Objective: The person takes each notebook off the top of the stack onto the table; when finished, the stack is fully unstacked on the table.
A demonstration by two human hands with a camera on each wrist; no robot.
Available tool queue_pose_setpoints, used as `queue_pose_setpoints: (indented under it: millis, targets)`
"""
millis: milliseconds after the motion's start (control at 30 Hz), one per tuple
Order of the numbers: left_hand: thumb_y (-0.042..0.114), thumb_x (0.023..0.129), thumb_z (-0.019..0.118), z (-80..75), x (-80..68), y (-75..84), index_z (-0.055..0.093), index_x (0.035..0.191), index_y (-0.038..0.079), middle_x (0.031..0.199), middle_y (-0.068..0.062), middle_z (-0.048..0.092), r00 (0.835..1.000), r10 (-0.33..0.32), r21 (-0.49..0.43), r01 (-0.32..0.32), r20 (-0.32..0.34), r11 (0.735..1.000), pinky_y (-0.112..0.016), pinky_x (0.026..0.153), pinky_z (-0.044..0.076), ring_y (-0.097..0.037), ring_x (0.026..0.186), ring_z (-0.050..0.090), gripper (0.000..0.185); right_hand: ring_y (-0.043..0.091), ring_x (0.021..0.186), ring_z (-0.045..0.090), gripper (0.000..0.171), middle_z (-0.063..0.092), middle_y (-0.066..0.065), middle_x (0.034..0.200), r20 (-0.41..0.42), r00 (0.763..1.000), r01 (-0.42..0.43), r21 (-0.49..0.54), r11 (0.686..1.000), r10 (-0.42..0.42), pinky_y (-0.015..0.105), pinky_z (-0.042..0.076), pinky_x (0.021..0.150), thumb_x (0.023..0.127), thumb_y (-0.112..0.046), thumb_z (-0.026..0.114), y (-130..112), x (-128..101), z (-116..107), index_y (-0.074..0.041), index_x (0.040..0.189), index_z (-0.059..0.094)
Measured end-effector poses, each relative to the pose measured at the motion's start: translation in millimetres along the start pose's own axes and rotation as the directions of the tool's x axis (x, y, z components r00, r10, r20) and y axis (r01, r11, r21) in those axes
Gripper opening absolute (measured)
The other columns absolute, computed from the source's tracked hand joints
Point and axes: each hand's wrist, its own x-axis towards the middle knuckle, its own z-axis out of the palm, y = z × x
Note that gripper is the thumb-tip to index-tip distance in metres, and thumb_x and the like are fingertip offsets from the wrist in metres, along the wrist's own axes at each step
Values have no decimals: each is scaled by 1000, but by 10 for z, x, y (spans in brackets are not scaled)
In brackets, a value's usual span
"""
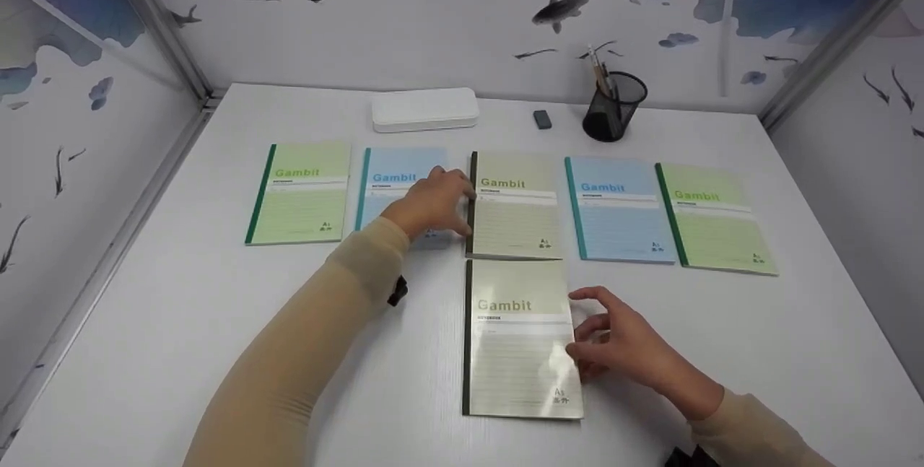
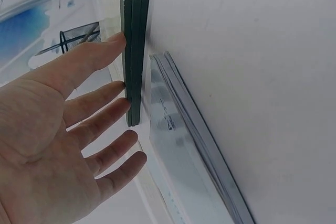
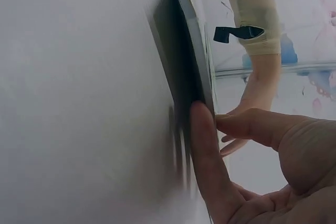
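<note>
My left hand [image 1: 434, 200] reaches over a blue notebook [image 1: 399, 162]. Its fingertips are at the dark spine of the middle cream notebook [image 1: 516, 225]; in the left wrist view the fingers are spread, and several dark spines [image 2: 135, 56] lie stacked there. Directly below it, a second cream notebook [image 1: 520, 366] catches glare on its cover. My right hand [image 1: 624, 344] pinches this nearer notebook by its right edge. The right wrist view shows thumb and finger on the notebook's edge [image 3: 198, 45], which is tilted up off the table with a shadow beneath.
A green notebook [image 1: 299, 203] lies at far left. To the right are a blue notebook [image 1: 621, 218] and another green notebook [image 1: 715, 225]. Behind the row stand a white case [image 1: 424, 110], a small dark eraser-like block [image 1: 542, 119] and a black mesh pen cup [image 1: 610, 110].
</note>
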Motion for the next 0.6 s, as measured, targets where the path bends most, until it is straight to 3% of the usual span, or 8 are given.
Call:
queue_pose_setpoints:
  millis: [200,467,600]
  targets:
    - [26,81,89,13,-7,-14,62,142,12,153,-1,50,1000,22,14,-22,2,1000,-45,118,39,-27,139,41,68,21,65,69,89,69,10,93,1,1000,9,-146,989,-9,37,61,57,83,-11,84,-46,-12,13,-14,158,34]
    - [25,81,90,7,-9,-17,62,142,12,150,-1,52,1000,-2,-9,2,-16,1000,-44,118,40,-25,137,43,69,17,58,64,78,65,10,95,21,999,40,-280,959,-36,35,57,50,84,-16,85,-120,31,35,-13,152,48]
    - [25,81,90,15,-12,-16,61,142,11,149,-2,52,1000,9,-14,-10,-12,1000,-44,117,40,-26,136,44,69,18,53,63,78,66,7,91,-5,1000,1,-358,934,-3,33,55,47,81,-18,88,-170,51,72,-15,149,52]
